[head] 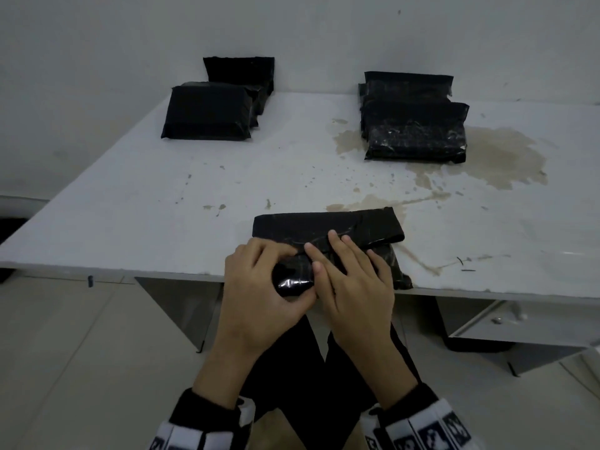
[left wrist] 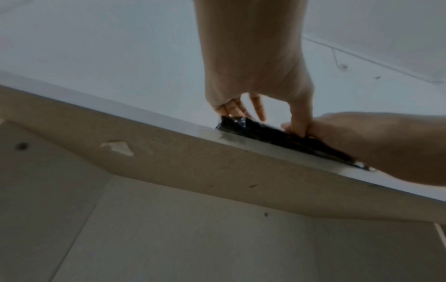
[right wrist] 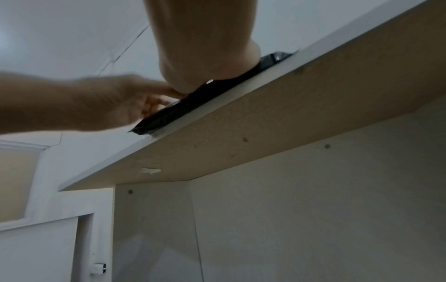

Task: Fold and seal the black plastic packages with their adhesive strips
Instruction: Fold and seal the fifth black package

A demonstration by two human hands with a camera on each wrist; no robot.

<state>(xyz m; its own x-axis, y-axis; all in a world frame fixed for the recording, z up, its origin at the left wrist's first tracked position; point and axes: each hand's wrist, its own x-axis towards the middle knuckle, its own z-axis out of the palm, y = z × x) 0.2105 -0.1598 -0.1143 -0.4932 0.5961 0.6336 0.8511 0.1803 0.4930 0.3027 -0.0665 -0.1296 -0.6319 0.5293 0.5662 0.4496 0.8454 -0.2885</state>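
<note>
At the table's [head: 130, 203] near edge, the black package [head: 324, 227] lies with its flap folded over. The right hand [head: 354, 280] presses it with flat fingers; the left hand [head: 259, 287] pinches its left end. Farther back sit a left stack [head: 207, 112] and a right stack [head: 415, 131] of black packages.

- The near black package [head: 328, 245] lies flat at the table's front edge, its glossy, creased plastic partly hidden under both hands; its far flap is folded over into a band across the top
- A stack of black packages [head: 212, 105] sits at the far left, the rearmost leaning on the wall
- Another stack of black packages [head: 412, 121] sits at the far right, shiny and wrinkled
</note>
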